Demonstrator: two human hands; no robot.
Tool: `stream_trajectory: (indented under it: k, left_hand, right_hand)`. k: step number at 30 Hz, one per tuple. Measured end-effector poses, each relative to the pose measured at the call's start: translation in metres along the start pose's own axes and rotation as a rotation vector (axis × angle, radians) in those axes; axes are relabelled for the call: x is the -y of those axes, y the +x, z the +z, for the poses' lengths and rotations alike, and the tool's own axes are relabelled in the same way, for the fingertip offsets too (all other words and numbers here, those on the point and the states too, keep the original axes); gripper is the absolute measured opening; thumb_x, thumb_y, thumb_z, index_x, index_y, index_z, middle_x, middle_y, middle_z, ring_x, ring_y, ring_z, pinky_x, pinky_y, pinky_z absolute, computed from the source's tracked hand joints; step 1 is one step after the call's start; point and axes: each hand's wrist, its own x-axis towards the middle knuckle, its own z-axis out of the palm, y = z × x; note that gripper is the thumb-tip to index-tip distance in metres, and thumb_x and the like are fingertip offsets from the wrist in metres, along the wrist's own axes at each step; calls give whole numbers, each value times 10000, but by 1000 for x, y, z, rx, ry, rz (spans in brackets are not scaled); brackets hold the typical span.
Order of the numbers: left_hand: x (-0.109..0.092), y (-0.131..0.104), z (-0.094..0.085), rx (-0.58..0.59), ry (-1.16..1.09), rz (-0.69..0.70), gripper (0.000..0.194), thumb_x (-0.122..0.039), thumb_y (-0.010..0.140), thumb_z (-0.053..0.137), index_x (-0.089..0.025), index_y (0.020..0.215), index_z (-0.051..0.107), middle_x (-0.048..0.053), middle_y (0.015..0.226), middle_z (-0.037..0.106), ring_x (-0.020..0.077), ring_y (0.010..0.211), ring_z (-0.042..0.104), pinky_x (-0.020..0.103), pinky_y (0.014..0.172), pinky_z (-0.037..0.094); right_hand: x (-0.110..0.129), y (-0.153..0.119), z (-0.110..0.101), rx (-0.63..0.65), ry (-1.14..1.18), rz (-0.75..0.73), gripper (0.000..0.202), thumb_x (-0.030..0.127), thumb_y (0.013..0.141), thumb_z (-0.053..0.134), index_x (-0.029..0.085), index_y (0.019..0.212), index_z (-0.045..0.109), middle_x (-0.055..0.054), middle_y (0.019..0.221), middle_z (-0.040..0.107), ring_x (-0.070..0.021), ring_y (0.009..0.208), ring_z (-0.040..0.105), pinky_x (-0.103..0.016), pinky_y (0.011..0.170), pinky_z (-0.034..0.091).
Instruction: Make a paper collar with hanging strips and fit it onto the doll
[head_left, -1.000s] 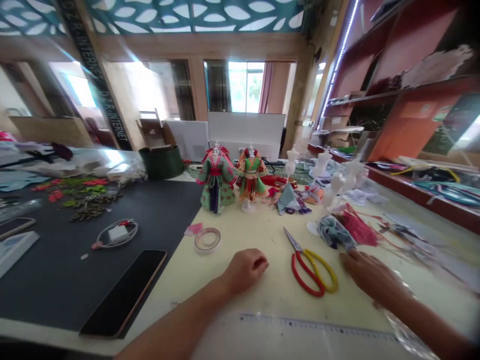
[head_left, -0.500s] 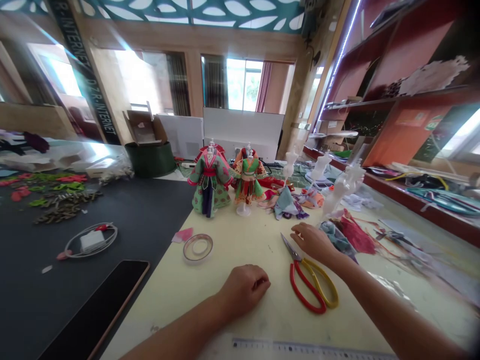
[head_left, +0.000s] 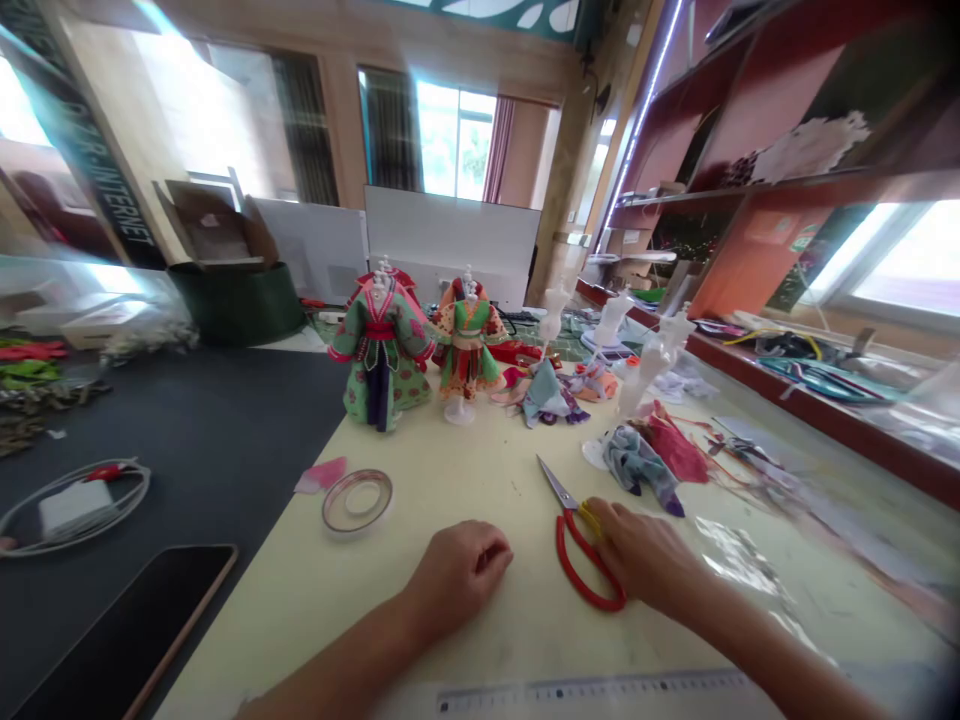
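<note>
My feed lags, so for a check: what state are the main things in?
Scissors: blades closed, lying on the table.
Right hand: over the yellow handle.
Left hand: loosely curled.
Phone: screen dark.
Cardboard box: flaps open.
Tape roll: lying flat.
Ruler: lying flat.
Green-robed figure: upright.

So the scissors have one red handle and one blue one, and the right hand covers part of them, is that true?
Nope, the scissors have one yellow handle, not blue, as the head view shows. The red handle is right, and the right hand does cover part of them.
</note>
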Motion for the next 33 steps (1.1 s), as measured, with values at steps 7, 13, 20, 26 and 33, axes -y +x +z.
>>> stream_trajectory:
  k: [7, 13, 20, 26, 33]
  left_hand:
    - [1, 0, 0, 32, 35, -8, 179, -251, 833, 486, -185, 761, 635, 18, 724, 647, 144, 648, 548, 246, 607, 390]
    - [0, -1, -1, 27, 14, 3, 182, -254, 833, 483, -186, 764, 637, 19, 739, 658, 147, 672, 561, 243, 622, 399]
    - [0, -2, 0, -5, 20, 3, 154, -213, 810, 507, -186, 736, 640, 11, 715, 654, 133, 636, 544, 232, 604, 386]
    - [2, -1, 3, -17, 25, -2, 150, -195, 800, 516, -182, 747, 656, 18, 721, 663, 140, 644, 554, 238, 613, 387]
    - [1, -3, 3, 1, 46, -5, 126, -197, 789, 559, -185, 779, 684, 19, 751, 688, 141, 684, 578, 237, 660, 416]
  right_hand:
    - [7, -6, 6, -38, 77, 3, 389, 317, 849, 448, 193, 1217, 459, -84, 1014, 641, -239, 801, 644, -316, 621, 360]
    - [-4, -2, 7, -53, 81, 64, 506, 241, 775, 468, 179, 1276, 445, -102, 1033, 666, -259, 837, 651, -315, 636, 374]
    - [-28, -6, 3, -53, 46, 90, 426, 254, 827, 423, 159, 1232, 514, -134, 1034, 685, -277, 800, 663, -336, 625, 402]
    - [-20, 45, -29, -175, 86, 80, 468, 419, 874, 469, 182, 1276, 501, -114, 1134, 654, -260, 971, 626, -341, 778, 439]
    - [-1, 181, -51, -341, 212, 275, 433, 449, 902, 522, 165, 1229, 520, -101, 1247, 550, -240, 1097, 550, -467, 926, 438]
